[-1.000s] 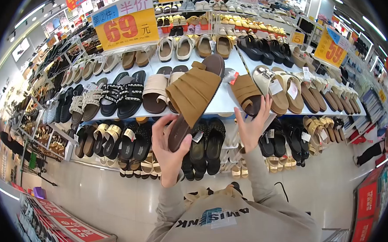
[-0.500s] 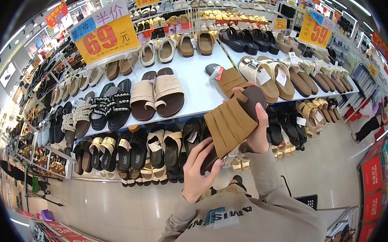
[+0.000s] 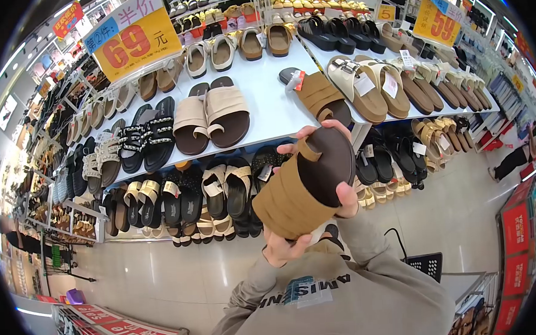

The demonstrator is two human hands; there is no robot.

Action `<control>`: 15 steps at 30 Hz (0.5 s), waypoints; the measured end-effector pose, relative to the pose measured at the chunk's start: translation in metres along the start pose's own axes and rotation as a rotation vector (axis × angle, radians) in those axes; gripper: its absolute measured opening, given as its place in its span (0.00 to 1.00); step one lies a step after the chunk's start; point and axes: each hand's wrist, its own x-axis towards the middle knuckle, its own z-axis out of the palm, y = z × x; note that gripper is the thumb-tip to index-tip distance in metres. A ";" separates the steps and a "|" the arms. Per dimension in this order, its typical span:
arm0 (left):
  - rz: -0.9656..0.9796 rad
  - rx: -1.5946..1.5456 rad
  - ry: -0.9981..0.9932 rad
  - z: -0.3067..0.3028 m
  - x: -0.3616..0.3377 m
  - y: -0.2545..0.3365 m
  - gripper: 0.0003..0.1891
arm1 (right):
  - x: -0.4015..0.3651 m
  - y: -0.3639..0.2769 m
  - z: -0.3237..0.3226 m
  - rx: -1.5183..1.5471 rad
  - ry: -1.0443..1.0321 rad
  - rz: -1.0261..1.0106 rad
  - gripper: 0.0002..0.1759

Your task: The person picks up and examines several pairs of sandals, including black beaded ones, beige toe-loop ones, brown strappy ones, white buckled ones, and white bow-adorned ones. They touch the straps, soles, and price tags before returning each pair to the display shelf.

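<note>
A brown slide sandal (image 3: 297,196) with a pleated wide strap and dark insole is held tilted between both hands, its toe end up and to the right. My right hand (image 3: 347,200) is closed round the toe end, thumb on the near edge and fingers partly hidden behind. At the lower end, my left hand (image 3: 279,250) grips below the strap. Just beyond, a matching brown sandal (image 3: 319,94) with a red-and-white tag lies on the white display table (image 3: 271,109).
Beige sandals (image 3: 229,114) stand left on the table, buckled pale sandals (image 3: 355,90) to the right. A lower shelf holds more footwear (image 3: 188,199). Price signs (image 3: 133,46) rise behind. A black basket (image 3: 426,265) is near my right side, and a person (image 3: 513,160) stands far right.
The held sandal has turned, showing more of its insole, and its strap has shifted left and down. My right hand has moved left around the toe end. The view has shifted slightly.
</note>
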 end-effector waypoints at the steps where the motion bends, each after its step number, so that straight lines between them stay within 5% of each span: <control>1: -0.003 -0.001 -0.005 0.003 -0.001 0.001 0.32 | -0.001 0.000 0.004 0.001 0.006 0.001 0.56; 7: -0.074 -0.166 0.115 0.007 0.009 0.010 0.32 | -0.004 0.001 0.002 0.040 0.047 -0.007 0.54; 12: -0.040 0.074 -0.236 -0.018 0.055 0.014 0.32 | -0.002 -0.004 -0.017 -0.187 0.234 -0.150 0.51; 15: 0.006 0.155 -0.234 -0.021 0.052 0.010 0.31 | -0.001 -0.012 -0.016 -0.109 0.330 -0.245 0.52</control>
